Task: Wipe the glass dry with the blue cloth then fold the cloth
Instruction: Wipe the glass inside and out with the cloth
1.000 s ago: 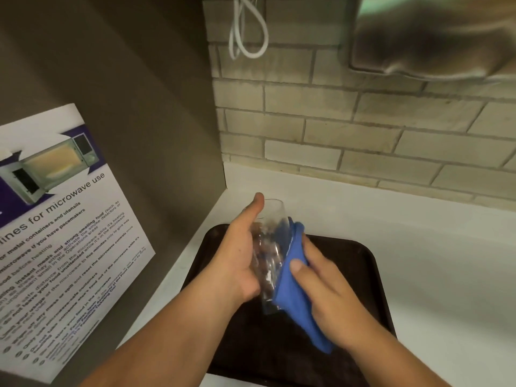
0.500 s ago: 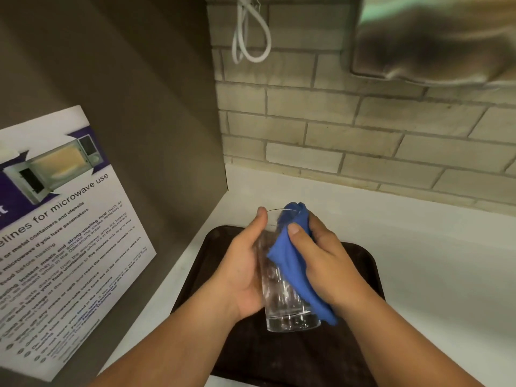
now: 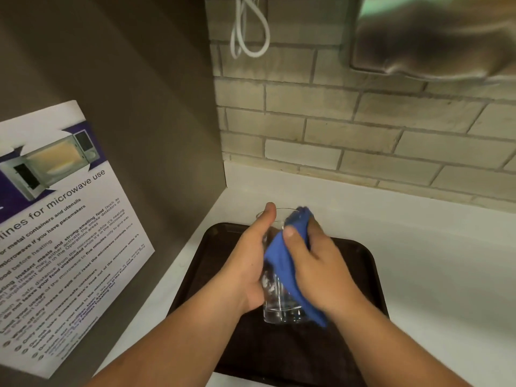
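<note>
Since a second ago, the right hand [image 3: 315,263] has slid the blue cloth [image 3: 282,261] from the glass's side up over its rim, and the glass has come upright. One clear glass [image 3: 275,305], one cloth, one dark tray [image 3: 363,261] and two hands appear in the head view. Held above the tray, the tumbler is transparent, with a thick base. The left hand [image 3: 245,269] grips its side, thumb at the rim; the right hand clasps the cloth against it.

The blue cloth [image 3: 282,263] and both hands hide most of the glass [image 3: 276,308].
</note>
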A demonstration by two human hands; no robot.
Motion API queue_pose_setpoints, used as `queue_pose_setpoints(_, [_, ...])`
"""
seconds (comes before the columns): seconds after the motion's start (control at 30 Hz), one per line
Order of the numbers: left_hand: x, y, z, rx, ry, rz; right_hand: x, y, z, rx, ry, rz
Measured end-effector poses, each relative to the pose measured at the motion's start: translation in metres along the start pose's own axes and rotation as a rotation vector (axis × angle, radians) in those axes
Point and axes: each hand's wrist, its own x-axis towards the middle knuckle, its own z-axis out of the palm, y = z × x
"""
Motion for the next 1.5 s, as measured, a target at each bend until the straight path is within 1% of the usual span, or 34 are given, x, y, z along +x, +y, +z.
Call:
queue_pose_setpoints(0.07, [-0.002, 0.005, 0.004, -0.043, 0.004, 0.027, 0.016, -0.001, -0.004, 0.127, 0.043, 0.095])
queue_pose_setpoints(0.13, [0.0, 0.012, 0.004, -0.049, -0.006, 0.044, 0.014, 0.0, -0.007, 0.225, 0.022, 0.126])
queue_pose_setpoints(0.2, [0.003, 0.018, 0.002, -0.069, 0.018, 0.041, -0.004, 0.004, -0.007, 0.236, -0.121, 0.081])
queue_pose_setpoints(0.23, [0.005, 0.02, 0.0, -0.064, 0.052, 0.051, -0.015, 0.003, -0.005, 0.194, -0.203, 0.062])
queue_pose_setpoints(0.27, [0.006, 0.021, -0.002, -0.061, 0.072, 0.06, -0.022, 0.002, -0.002, 0.133, -0.241, 0.041])
queue_pose_setpoints(0.33, [0.007, 0.018, -0.001, -0.012, 0.08, 0.046, -0.021, 0.0, 0.001, -0.004, -0.199, -0.064])
queue_pose_setpoints(0.37, [0.007, 0.015, 0.0, 0.012, 0.064, 0.055, -0.015, -0.003, 0.002, -0.054, -0.148, -0.108])
queue_pose_setpoints(0.4, [0.007, 0.013, 0.003, 0.037, 0.054, 0.06, -0.006, -0.005, 0.003, -0.064, -0.089, -0.112])
queue_pose_setpoints(0.47, [0.005, 0.012, 0.007, 0.034, 0.03, 0.039, 0.012, -0.011, -0.002, 0.031, 0.008, -0.039])
queue_pose_setpoints(0.53, [0.004, 0.015, 0.008, -0.014, 0.004, 0.013, 0.02, -0.005, -0.01, 0.142, 0.042, 0.063])
queue_pose_setpoints(0.57, [0.005, 0.017, 0.006, -0.038, 0.014, 0.011, 0.016, -0.005, -0.012, 0.181, 0.021, 0.114])
queue_pose_setpoints(0.63, [0.007, 0.023, 0.001, -0.082, 0.04, 0.028, -0.004, 0.001, -0.008, 0.185, -0.134, 0.116])
queue_pose_setpoints(0.67, [0.008, 0.024, -0.001, -0.079, 0.057, 0.038, -0.019, 0.0, -0.003, 0.125, -0.223, 0.088])
queue_pose_setpoints(0.7, [0.01, 0.023, -0.003, -0.057, 0.065, 0.038, -0.027, -0.001, 0.001, 0.051, -0.249, 0.048])
queue_pose_setpoints(0.73, [0.006, 0.021, -0.001, -0.022, 0.064, 0.035, -0.029, -0.001, 0.005, -0.011, -0.211, -0.006])
queue_pose_setpoints(0.8, [0.007, 0.013, 0.002, 0.01, 0.038, 0.024, -0.014, 0.0, 0.009, -0.033, -0.053, -0.054])
queue_pose_setpoints(0.83, [0.008, 0.01, 0.004, 0.003, 0.024, 0.007, -0.004, -0.004, 0.007, -0.007, 0.013, -0.031])
queue_pose_setpoints(0.9, [0.004, 0.008, 0.008, -0.023, 0.002, -0.021, 0.019, -0.009, -0.001, 0.06, 0.09, 0.041])
queue_pose_setpoints(0.97, [0.006, 0.009, 0.006, -0.043, 0.01, -0.043, 0.027, -0.004, -0.008, 0.112, 0.117, 0.088])
queue_pose_setpoints(1.03, [0.006, 0.014, 0.002, -0.097, -0.006, -0.057, 0.017, -0.001, -0.008, 0.16, 0.048, 0.124])
queue_pose_setpoints(1.07, [0.008, 0.015, -0.001, -0.124, 0.015, -0.062, 0.006, 0.004, -0.007, 0.179, -0.034, 0.118])
queue_pose_setpoints(1.13, [0.011, 0.019, -0.005, -0.145, 0.076, -0.046, -0.017, 0.009, -0.002, 0.141, -0.201, 0.102])
queue_pose_setpoints(1.17, [0.013, 0.018, -0.007, -0.128, 0.087, -0.045, -0.025, 0.007, 0.001, 0.083, -0.239, 0.076])
queue_pose_setpoints(1.23, [0.013, 0.015, -0.006, -0.087, 0.09, -0.024, -0.025, 0.004, 0.006, -0.068, -0.19, -0.028])
queue_pose_setpoints(1.3, [0.012, 0.009, -0.002, -0.052, 0.035, -0.017, -0.013, -0.004, 0.007, -0.128, -0.095, -0.078])
queue_pose_setpoints(1.33, [0.009, 0.008, 0.001, -0.043, 0.01, -0.027, -0.004, -0.009, 0.004, -0.094, -0.041, -0.056])
queue_pose_setpoints(1.43, [0.005, 0.008, 0.004, -0.052, -0.024, -0.053, 0.021, -0.015, -0.007, 0.053, 0.081, 0.1])
queue_pose_setpoints(1.5, [0.005, 0.013, 0.002, -0.076, -0.017, -0.069, 0.02, -0.01, -0.012, 0.118, 0.076, 0.162])
